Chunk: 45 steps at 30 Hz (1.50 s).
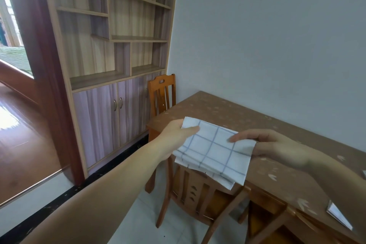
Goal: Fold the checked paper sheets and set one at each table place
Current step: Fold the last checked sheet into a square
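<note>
In the centre of the frame, one stack of checked paper sheets point(213, 150), its layers too close to count, is held in the air over the table point(237, 113) edge and the nearer chair point(198, 194) of two; the far chair point(161, 95) stands at the table's end. The left hand point(176, 136) pinches the stack's upper left corner, thumb on top, and the right hand point(277, 144) pinches its right edge likewise. One folded sheet point(339, 217) lies on the table at lower right.
</note>
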Tool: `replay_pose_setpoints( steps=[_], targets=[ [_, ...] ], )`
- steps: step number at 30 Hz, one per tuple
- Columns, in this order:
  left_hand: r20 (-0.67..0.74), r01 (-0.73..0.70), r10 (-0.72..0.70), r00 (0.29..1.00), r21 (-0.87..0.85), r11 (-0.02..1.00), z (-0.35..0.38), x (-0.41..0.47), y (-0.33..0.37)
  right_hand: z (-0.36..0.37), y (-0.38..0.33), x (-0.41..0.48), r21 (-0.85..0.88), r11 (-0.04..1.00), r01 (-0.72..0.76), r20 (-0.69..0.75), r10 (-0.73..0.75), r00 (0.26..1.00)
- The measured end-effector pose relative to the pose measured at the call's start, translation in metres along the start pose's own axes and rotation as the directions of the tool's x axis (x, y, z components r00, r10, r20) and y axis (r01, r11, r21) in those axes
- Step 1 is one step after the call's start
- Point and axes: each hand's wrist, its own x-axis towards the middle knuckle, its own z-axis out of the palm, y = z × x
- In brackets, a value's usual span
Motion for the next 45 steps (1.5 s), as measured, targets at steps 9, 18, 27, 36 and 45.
replay_pose_setpoints(
  steps=[9,18,27,36,45],
  targets=[
    [0.293,-0.179,0.109,0.950,0.223,0.958,0.016,-0.015,0.032,0.020,-0.014,0.008,-0.192,0.979,-0.069,0.037,0.077,0.996],
    [0.193,-0.012,0.088,0.977,-0.366,0.931,0.010,-0.011,0.017,0.024,-0.020,0.007,0.136,0.990,0.034,-0.271,0.004,0.963],
    [0.134,-0.029,0.047,0.990,-0.132,0.991,0.037,-0.013,0.010,0.034,-0.011,0.020,0.233,0.970,0.064,-0.454,0.050,0.890],
    [0.042,-0.107,0.119,0.992,-0.218,0.970,0.036,-0.010,0.011,0.031,-0.013,0.019,0.197,0.980,0.013,-0.371,0.063,0.926],
    [0.067,-0.084,0.090,0.994,-0.087,0.993,0.044,-0.009,0.012,0.034,-0.009,0.021,0.211,0.976,0.063,-0.358,0.017,0.933]
  ],
)
